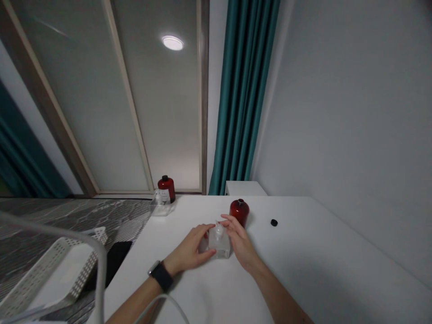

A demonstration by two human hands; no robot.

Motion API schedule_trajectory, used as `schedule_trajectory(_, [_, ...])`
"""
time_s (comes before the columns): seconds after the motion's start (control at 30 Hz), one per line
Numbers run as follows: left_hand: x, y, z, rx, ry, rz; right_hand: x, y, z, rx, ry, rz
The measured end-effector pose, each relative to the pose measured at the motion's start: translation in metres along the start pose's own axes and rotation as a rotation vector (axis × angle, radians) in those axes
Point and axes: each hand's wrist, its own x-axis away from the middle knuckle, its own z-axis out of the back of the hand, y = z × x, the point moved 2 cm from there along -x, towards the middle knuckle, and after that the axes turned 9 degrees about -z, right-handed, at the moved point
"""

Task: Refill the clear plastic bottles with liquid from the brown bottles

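A clear square bottle (220,246) with a white pump top stands on the white table (303,252). My left hand (191,252) wraps round its left side, fingers closed on the body; a dark watch sits on that wrist. My right hand (239,240) rests against its right side, fingertips at the pump top. Just behind my right hand stands an open red bottle (239,211) without a cap. A small black cap (274,222) lies on the table to its right.
At the table's far left corner stand a capped red bottle (166,188) and a clear bottle (161,203). A white perforated basket (50,274) and a black flat object (114,261) lie to the left. A grey wall runs along the right; teal curtains (243,94) hang behind.
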Motion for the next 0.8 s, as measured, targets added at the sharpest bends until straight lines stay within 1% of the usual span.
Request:
schedule_trajectory(0.07, [-0.0008,0.0012,0.0008,0.006,0.000,0.003,-0.0007,0.0017,0.0005,-0.014,-0.022,-0.007])
schedule_trajectory(0.17, [-0.0019,0.0021,0.0011,0.016,-0.003,0.003,-0.0009,0.0021,0.0010,-0.016,-0.006,-0.011])
schedule_trajectory(0.23, [-0.0022,0.0018,0.0009,0.020,0.004,0.000,0.0000,0.0008,0.0001,-0.004,0.002,-0.020])
schedule_trajectory(0.33, [-0.0021,0.0010,0.0006,0.020,0.017,-0.004,0.0018,-0.0021,-0.0027,0.013,-0.027,-0.036])
schedule_trajectory(0.5, [-0.0023,0.0001,0.0003,0.010,0.006,0.002,0.0027,-0.0048,-0.0045,-0.028,-0.034,-0.039])
schedule_trajectory(0.8, [-0.0046,0.0008,0.0018,0.018,-0.002,0.004,0.0027,-0.0062,-0.0043,0.028,-0.059,-0.044])
